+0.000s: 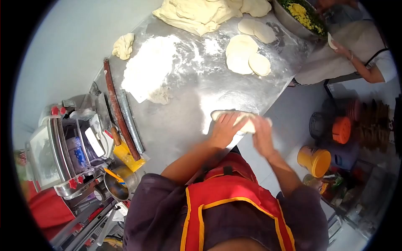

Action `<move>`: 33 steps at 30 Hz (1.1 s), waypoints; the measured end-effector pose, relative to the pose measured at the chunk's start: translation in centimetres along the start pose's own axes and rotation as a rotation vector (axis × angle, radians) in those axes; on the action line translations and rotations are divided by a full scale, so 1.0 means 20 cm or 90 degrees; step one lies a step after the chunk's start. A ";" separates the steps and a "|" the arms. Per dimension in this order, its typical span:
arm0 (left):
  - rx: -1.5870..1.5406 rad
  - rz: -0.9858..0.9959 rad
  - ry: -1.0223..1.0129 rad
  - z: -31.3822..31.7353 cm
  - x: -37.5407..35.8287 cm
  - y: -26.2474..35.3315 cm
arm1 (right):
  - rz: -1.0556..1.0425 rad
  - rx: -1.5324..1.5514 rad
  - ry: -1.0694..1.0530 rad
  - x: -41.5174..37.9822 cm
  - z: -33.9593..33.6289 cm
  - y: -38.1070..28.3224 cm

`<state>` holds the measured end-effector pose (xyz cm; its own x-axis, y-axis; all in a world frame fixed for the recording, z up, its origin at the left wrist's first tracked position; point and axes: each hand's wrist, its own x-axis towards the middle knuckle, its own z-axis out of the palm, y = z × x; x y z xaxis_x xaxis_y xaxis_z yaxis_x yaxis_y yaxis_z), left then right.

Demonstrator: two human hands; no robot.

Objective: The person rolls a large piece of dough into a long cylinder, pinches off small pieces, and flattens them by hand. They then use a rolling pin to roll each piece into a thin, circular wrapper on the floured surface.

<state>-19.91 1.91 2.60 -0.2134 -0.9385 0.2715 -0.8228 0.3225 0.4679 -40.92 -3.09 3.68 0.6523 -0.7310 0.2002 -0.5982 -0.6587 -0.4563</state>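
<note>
An elongated flat piece of dough [247,124] is held between my hands at the near edge of the metal table. My left hand [225,129] grips it with the fingers over its left part and the thumb stretched to the right. My right hand [260,134], slightly blurred, has its fingers bent over the right end; the underside of the grip is hidden. Farther back lie overlapping dough rounds [240,52], a smaller round [259,65] and more flat rounds [261,31]. A large dough mass [197,14] rests at the table's far edge.
White flour [148,65] and a dough lump [123,46] lie on the left. Rolling pins, one brown [119,106] and one grey [130,121], line the left edge near a yellow scraper [127,155]. A co-worker's hand [343,51] is beside a filling bowl [293,27]. A yellow bucket [316,161] stands right.
</note>
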 end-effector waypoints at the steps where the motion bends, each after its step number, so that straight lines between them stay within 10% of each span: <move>1: 0.019 0.024 -0.003 0.01 -0.06 0.01 | 0.007 0.014 -0.001 -0.06 0.06 -0.06; 17: 0.143 -0.162 0.096 0.20 0.82 -0.26 | 0.171 -0.291 0.098 0.74 0.08 0.35; 26: -0.021 0.088 0.020 -0.05 0.42 -0.26 | 0.101 -0.080 -0.019 0.21 0.01 0.18; 33: -0.039 -0.114 0.010 -0.22 0.24 -0.37 | -0.062 -0.015 -0.110 0.65 -0.13 0.02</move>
<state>-12.62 -4.33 4.12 -0.0581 -0.9795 0.1927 -0.8133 0.1584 0.5599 -33.93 -13.37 8.30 0.7768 -0.6233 0.0898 -0.5377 -0.7308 -0.4206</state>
